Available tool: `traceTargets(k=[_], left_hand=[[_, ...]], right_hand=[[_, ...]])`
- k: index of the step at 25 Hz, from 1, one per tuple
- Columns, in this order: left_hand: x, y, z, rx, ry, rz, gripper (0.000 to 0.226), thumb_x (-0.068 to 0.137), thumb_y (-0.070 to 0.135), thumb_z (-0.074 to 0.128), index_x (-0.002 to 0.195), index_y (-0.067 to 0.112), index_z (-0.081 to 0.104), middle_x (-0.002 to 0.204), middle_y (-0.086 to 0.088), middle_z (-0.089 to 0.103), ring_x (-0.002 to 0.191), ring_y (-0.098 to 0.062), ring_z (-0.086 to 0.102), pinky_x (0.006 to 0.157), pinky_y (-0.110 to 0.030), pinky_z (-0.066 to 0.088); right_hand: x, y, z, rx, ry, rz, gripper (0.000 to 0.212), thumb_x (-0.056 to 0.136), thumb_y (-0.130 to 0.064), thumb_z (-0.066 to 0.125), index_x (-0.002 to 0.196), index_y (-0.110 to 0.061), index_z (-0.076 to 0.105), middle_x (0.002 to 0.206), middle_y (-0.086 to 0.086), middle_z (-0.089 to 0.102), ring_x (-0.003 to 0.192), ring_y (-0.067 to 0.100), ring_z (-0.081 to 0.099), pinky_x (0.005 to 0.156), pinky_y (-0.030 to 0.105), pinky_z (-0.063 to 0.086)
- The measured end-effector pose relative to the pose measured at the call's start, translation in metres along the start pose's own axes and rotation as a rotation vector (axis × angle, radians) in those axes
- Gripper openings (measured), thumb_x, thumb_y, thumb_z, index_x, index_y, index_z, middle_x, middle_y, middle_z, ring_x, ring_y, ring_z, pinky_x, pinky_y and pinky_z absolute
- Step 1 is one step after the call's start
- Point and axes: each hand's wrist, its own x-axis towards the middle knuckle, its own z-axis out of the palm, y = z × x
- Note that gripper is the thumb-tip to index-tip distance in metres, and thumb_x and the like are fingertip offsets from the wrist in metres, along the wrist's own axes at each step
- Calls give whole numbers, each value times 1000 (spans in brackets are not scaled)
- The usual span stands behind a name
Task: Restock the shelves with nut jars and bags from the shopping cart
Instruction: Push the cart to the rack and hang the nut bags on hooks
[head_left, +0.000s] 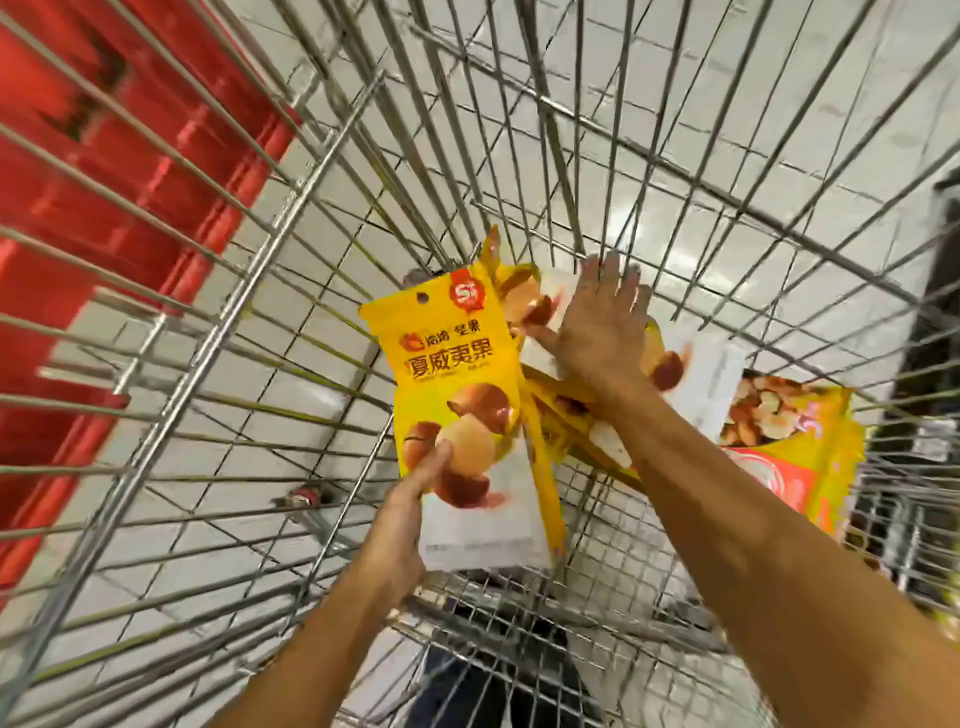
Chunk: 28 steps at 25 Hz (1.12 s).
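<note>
A: Left hand (400, 525)?
B: Grip clenched on the lower edge of a yellow nut bag (457, 395), held upright inside the wire shopping cart (218, 332).
A: Right hand (602, 332)?
B: Fingers spread flat, released, pressing on further bags (701, 384) at the cart's far right.

Pale, glossy tiled floor (322, 384) lies beneath my grip, seen through wire. Red, blurred shelving unit (104, 218) stands well to the left of my grip.
</note>
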Motion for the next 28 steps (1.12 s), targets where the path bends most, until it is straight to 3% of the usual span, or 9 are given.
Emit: traceTargets(k=[3,5,8,11,15,17,20,24,28], left_hand=[[-3,10,-1,-4,0,-7,28,73,38,58,84,22,78,92,-12,74,77,-27,72,60,-40,58],[-7,15,-7,8,13,-26,33,71,37,61,93,19,76,97,-14,73,82,-29,71,72,-46,59],[-12,19,-20,129,78,-35,44,66,36,72,106,18,69,110,-17,68,101,-33,64,98,-55,45],[-18,33,-17,186,26,-2,34,64,35,69,94,19,70,83,-13,73,73,-27,71,69,-41,59],[-45,65,29,347,-75,45,54,64,35,65,114,17,59,76,-9,73,65,-23,71,55,-32,57],[-72,76,64,429,-155,141,54,71,27,62,122,15,50,69,-8,71,58,-22,70,49,-30,56],[-125,85,110,570,-319,208,31,85,20,56,114,8,54,61,-7,70,53,-17,69,47,-25,54],[-199,72,174,671,-465,268,36,67,25,60,100,11,59,65,-7,72,56,-19,70,50,-29,56],[-277,12,227,789,-722,298,23,68,28,59,87,17,66,68,-7,73,57,-23,70,50,-28,55]], right_hand=[[-54,9,29,-68,23,-113,71,88,-52,48,138,-3,35,147,23,31,139,34,24,114,48,9],[-89,9,41,-227,76,-193,47,82,-42,55,110,-6,59,111,19,61,115,31,53,109,48,27],[-99,-8,42,-324,17,-235,41,68,-43,60,93,-13,74,85,2,72,79,18,68,72,27,53],[-89,-21,39,-194,-149,-107,56,87,-31,20,129,-11,51,119,9,62,111,28,58,90,35,45],[-125,29,8,518,-298,46,57,72,-38,77,118,-12,55,114,8,62,108,27,59,79,36,46],[-168,63,-45,855,-218,119,49,64,-31,85,106,-16,63,88,-10,72,84,8,66,66,21,49],[-246,105,-124,1099,23,231,25,69,-25,80,79,-30,58,55,-34,61,54,-12,57,46,-1,36],[-360,130,-181,1393,421,383,32,83,-12,66,114,-15,57,95,-9,68,80,0,62,65,2,43],[-504,131,-199,1599,811,443,46,72,-19,75,115,-23,61,100,-8,71,92,1,67,80,13,50]])
